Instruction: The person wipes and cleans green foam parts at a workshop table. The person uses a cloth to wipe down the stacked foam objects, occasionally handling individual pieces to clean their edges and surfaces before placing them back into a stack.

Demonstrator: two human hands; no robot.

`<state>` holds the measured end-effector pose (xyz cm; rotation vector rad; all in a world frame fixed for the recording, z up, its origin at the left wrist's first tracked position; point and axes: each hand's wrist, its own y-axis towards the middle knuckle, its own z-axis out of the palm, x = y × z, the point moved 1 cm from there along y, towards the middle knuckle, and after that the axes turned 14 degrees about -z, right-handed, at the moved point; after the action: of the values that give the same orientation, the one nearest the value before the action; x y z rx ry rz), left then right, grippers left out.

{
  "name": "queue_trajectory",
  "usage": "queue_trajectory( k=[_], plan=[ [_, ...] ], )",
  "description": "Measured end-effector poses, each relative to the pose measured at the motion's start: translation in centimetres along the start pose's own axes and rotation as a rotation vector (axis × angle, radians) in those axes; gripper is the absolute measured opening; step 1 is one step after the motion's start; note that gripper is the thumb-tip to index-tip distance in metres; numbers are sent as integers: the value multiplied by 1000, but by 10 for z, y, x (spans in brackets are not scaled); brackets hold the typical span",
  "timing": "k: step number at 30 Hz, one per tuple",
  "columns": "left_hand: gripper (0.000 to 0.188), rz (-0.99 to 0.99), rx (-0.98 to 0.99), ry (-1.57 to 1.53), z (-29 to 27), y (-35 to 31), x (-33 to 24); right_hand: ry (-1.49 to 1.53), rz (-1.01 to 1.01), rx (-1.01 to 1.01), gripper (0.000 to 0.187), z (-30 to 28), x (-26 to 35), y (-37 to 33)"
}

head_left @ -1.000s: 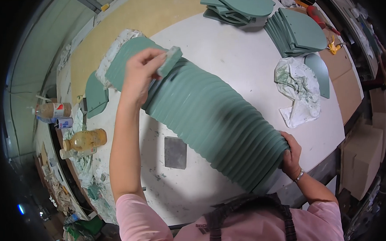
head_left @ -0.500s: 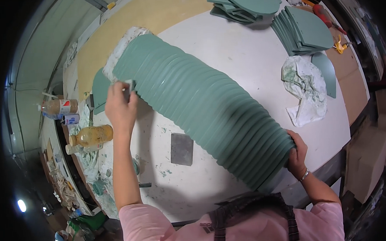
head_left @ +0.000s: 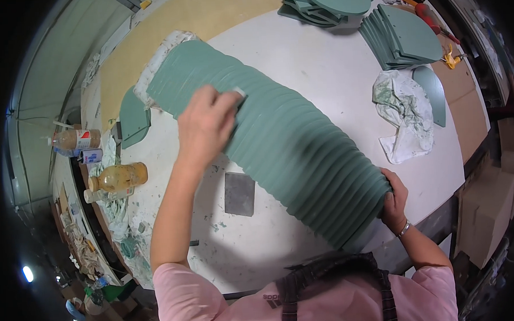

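A long, fanned row of green rounded panels (head_left: 307, 136) lies slantwise across the white table, from the far left to the near right. My left hand (head_left: 205, 128), slightly blurred, is closed around a small pale grey block (head_left: 239, 92) at the panels' edges, toward the far end of the row. Only one end of the block shows past my fingers. At the near right end, my right hand (head_left: 395, 202) grips the last panels, with the thumb toward me and the fingers along the outer edge. A white cloth (head_left: 176, 40) is tucked against the row's far end.
A dark grey rectangular plate (head_left: 239, 194) lies before the row. Two green panel stacks (head_left: 408, 36) (head_left: 325, 2) stand at the back right, near a green-stained white cloth (head_left: 405, 115). Bottles (head_left: 119, 178) line the left edge. A single green panel (head_left: 135, 116) lies far left.
My left hand has swept right with the block, from the row's left edge onto the panels' edges. My right hand keeps its grip at the near end.
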<state>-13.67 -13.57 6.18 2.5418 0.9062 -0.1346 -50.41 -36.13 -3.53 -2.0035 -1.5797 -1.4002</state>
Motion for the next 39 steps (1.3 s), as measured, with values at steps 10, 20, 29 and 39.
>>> queue_trajectory(
  k=[10,20,29,39],
  plan=[
    [26,-333,-124,91,1,10,45,-19,9,20,62,1,5,3],
    [41,-404,-24,-38,-8,12,74,-9,15,4,63,3,6,2],
    [39,-81,215,-103,-24,-14,48,0,22,-3,64,3,2,1],
    [47,64,188,-118,-19,-1,43,3,21,-2,64,1,4,1]
  ],
)
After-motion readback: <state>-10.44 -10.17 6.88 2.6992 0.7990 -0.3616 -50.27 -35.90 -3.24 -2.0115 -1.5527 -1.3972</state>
